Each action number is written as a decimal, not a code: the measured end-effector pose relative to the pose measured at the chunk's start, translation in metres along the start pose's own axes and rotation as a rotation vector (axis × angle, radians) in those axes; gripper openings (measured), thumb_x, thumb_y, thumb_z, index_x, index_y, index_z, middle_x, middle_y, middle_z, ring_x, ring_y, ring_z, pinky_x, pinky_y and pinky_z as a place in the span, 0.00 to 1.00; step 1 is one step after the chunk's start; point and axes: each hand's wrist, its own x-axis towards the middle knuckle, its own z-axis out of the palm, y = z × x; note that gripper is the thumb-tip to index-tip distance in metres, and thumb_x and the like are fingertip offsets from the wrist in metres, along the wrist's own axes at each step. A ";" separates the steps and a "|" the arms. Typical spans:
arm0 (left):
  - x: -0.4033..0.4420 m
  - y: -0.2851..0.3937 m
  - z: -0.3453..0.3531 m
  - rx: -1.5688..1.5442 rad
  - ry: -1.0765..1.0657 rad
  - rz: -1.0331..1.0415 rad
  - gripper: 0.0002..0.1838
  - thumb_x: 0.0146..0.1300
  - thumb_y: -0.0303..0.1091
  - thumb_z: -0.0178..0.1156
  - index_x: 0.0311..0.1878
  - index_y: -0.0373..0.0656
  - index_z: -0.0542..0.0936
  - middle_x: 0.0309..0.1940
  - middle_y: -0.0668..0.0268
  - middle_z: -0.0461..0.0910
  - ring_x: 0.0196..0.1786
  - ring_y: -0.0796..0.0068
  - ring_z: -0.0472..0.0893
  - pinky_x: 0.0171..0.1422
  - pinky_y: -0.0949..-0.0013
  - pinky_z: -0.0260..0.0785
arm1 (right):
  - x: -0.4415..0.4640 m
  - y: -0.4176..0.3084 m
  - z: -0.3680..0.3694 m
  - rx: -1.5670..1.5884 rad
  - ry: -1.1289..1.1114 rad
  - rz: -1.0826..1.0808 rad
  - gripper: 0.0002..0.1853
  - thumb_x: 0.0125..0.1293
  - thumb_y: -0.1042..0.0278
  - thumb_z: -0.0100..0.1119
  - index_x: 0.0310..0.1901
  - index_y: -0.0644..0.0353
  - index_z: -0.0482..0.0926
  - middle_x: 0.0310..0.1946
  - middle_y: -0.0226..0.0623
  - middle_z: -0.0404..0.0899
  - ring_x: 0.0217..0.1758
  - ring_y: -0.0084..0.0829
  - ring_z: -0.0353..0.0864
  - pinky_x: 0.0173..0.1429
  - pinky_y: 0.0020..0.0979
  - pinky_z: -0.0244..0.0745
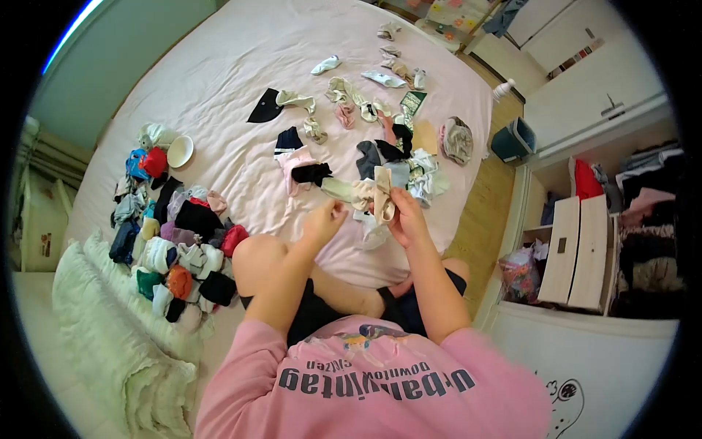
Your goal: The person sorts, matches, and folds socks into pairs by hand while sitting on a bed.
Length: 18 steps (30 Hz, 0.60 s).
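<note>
My right hand point(408, 218) is closed on a beige sock point(382, 194), which it holds upright above the bed. To the left of it, my left hand point(325, 222) has its fingers curled; what they hold, if anything, is too small to tell. Loose socks lie just beyond my hands, among them a black one point(311, 173), a pink one point(295, 162) and a dark grey one point(368, 159). A large pile of folded, coloured socks and small clothes point(197, 218) lies on the left of the bed.
A white bowl point(180, 151) sits by the pile. White ruffled bedding point(121, 344) lies at the lower left. Right of the bed point(219, 73) are a dark bin point(513, 140) and an open wardrobe with clothes point(651, 241). A patterned cap point(456, 140) lies near the right edge.
</note>
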 end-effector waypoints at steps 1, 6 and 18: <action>-0.017 0.019 -0.004 -0.084 0.094 0.112 0.17 0.48 0.37 0.63 0.42 0.43 0.76 0.39 0.59 0.74 0.37 0.64 0.77 0.41 0.65 0.69 | -0.007 0.005 -0.002 0.035 -0.021 -0.001 0.10 0.66 0.64 0.45 0.40 0.63 0.70 0.36 0.42 0.77 0.35 0.33 0.80 0.40 0.30 0.77; -0.085 0.060 -0.015 -0.132 0.319 0.511 0.29 0.39 0.22 0.65 0.50 0.46 0.73 0.57 0.60 0.59 0.49 0.64 0.71 0.51 0.65 0.66 | -0.058 0.018 0.012 -0.006 -0.144 0.050 0.10 0.65 0.65 0.48 0.41 0.62 0.70 0.34 0.38 0.77 0.34 0.30 0.80 0.40 0.28 0.76; -0.129 0.046 -0.001 -1.161 -0.117 -0.317 0.18 0.66 0.45 0.42 0.38 0.40 0.72 0.27 0.64 0.75 0.26 0.75 0.74 0.33 0.72 0.69 | -0.141 0.031 0.006 -0.600 0.041 -0.228 0.11 0.55 0.71 0.60 0.38 0.62 0.71 0.25 0.26 0.72 0.25 0.15 0.68 0.27 0.18 0.64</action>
